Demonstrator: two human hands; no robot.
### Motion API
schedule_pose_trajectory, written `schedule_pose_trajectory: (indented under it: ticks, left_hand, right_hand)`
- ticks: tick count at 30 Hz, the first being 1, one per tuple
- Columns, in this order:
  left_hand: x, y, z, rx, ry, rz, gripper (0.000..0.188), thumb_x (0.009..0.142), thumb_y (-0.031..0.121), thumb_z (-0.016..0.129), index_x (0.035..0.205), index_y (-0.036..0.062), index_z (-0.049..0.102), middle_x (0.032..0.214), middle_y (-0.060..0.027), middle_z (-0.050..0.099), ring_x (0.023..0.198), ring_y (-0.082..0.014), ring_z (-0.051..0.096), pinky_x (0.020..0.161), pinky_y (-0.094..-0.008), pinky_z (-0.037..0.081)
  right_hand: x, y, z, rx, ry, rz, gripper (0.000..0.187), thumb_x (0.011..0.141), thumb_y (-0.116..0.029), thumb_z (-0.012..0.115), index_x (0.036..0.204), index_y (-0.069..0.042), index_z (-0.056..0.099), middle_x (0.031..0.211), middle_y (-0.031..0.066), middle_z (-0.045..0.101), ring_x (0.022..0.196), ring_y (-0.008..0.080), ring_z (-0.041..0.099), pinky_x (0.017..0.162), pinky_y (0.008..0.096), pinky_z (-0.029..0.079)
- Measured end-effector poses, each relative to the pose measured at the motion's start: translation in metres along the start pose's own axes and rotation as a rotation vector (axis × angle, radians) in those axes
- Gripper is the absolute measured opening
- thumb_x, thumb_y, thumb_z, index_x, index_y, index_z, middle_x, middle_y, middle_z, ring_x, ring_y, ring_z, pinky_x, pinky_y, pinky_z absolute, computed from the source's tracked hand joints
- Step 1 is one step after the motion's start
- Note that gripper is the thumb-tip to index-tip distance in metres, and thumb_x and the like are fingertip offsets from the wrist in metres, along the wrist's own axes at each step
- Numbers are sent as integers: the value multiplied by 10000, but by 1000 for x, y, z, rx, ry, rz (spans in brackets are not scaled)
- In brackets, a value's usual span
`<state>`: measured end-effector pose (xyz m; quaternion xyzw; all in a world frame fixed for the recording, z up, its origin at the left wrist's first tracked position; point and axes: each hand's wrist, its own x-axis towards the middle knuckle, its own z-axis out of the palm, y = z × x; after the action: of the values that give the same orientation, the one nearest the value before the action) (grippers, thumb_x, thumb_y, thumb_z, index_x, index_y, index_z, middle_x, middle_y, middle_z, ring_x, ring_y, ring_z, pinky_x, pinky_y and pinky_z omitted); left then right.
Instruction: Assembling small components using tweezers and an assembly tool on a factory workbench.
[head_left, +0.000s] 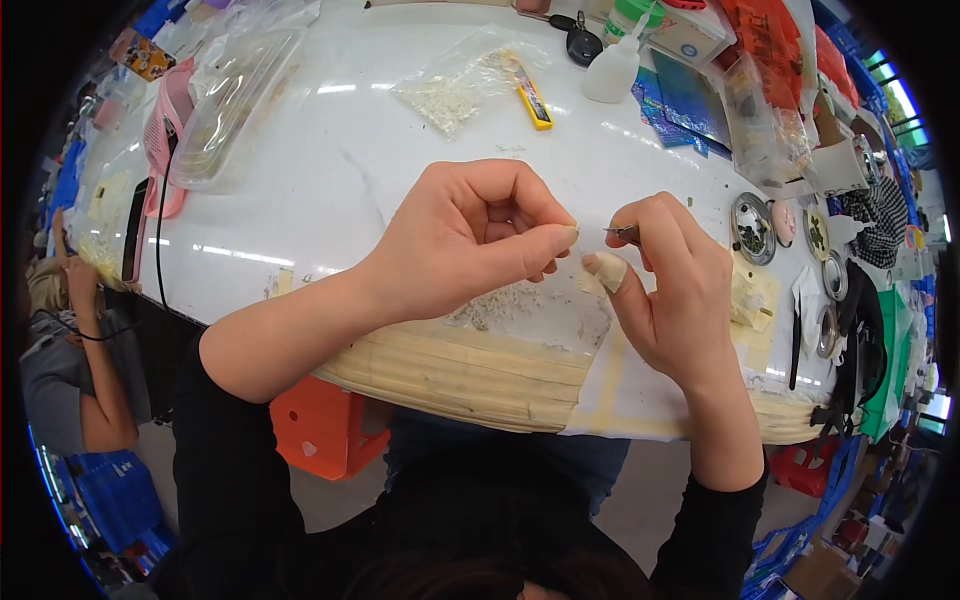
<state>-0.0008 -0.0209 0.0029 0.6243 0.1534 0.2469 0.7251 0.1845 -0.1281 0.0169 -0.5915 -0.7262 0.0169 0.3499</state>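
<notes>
Head view: a small metal tool (627,235) in the right hand (684,285), tip toward the left hand (465,232).
Right of the frame's centre, the right hand's curled fingers pinch the tool; its visible end lies roughly level, pointing left, near but apart from the left thumb and forefinger, which press together. Whether they pinch something tiny cannot be told.

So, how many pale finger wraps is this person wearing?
1 that I can see: the pale wrap is on the thumb of the right hand. The left hand shows none, though some curled fingertips on both are out of sight and could hide more.
</notes>
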Motion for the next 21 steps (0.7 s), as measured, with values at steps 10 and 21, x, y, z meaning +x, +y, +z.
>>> schedule_pose_trajectory:
  ticks: [10, 21]
  left_hand:
    - [0, 2, 0, 1, 40, -17, 56, 904, 21, 638, 949, -13, 646, 856, -70, 671, 746, -101, 652, 665, -228, 555]
    - [0, -5, -2, 353, 59, 292, 123, 897, -33, 629, 1014, -40, 667, 923, -87, 647, 794, -122, 651, 692, -239, 558]
  right_hand:
    - [-3, 1, 1, 548, -103, 201, 346, 931, -32, 529, 1259, -68, 633, 726, 59, 562, 647, 141, 531, 618, 269, 444]
    - [-4, -2, 0, 566, -116, 253, 360, 914, -47, 534, 1255, -75, 645, 757, 67, 638, 661, 158, 527, 645, 292, 446]
